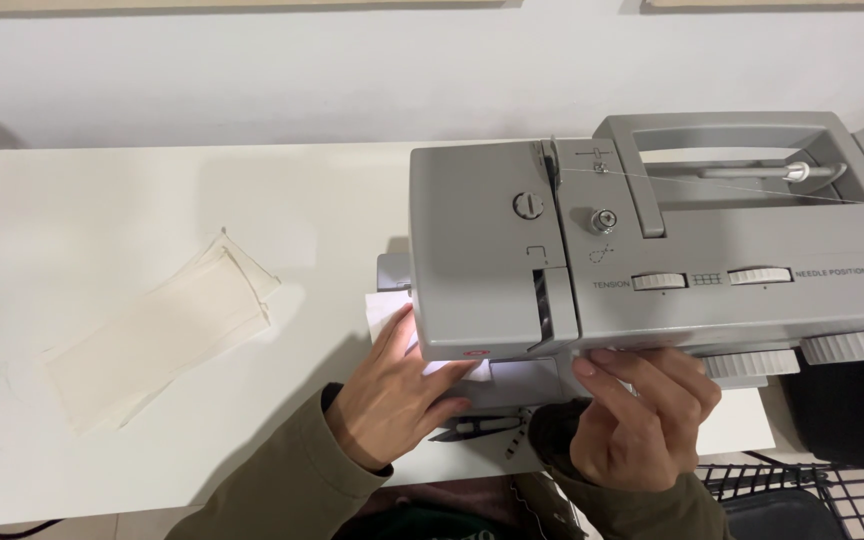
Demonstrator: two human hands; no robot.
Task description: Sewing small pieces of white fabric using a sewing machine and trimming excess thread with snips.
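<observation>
A stack of cut strips (157, 335) lies far left on the table (72, 200), unsewn. The left hand (392, 400) presses flat on a white piece (384, 312) under the machine (652, 250); no stitching shows yet. The right hand (642, 420) curls at the machine's front, grip unclear.

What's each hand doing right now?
Left hand: open, flat on white fabric under the sewing machine.
Right hand: fingers curled against machine's front; grip unclear.
</observation>
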